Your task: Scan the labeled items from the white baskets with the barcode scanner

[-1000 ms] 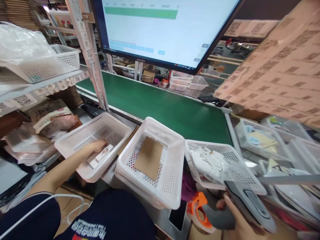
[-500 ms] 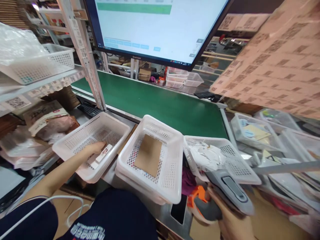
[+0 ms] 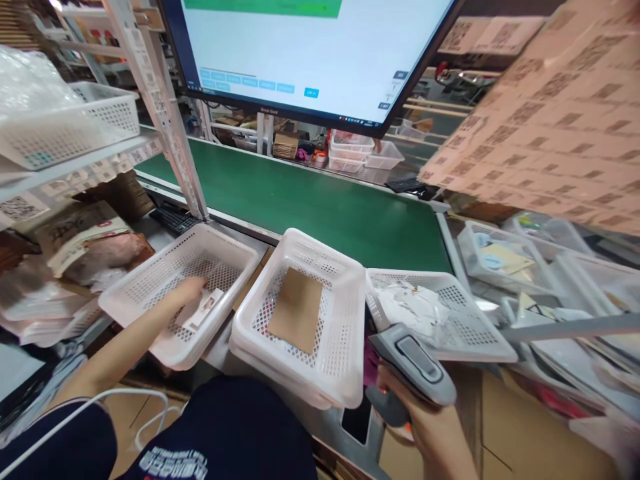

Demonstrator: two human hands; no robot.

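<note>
Inside the left white plastic basket is my left hand, reaching in from the left. A narrow white packet with a small picture on it lies right beside its fingers. The fingertips are blurred, so I cannot tell whether they grip the packet. My right hand is wrapped around the handle of a grey barcode scanner, over the bench's right side. In the middle stands a stack of white baskets, with a flat piece of brown cardboard in the top one.
A right-hand basket holds crumpled white plastic. Behind the baskets runs a green conveyor belt under a monitor. A phone lies at the bench's front. An orange-and-grey object is partly hidden behind my right hand. A white cable crosses my left side.
My right hand and the scanner have moved left, closer to the middle stack. My left hand has shifted slightly left within the basket. On the monitor the green bar is brighter.
</note>
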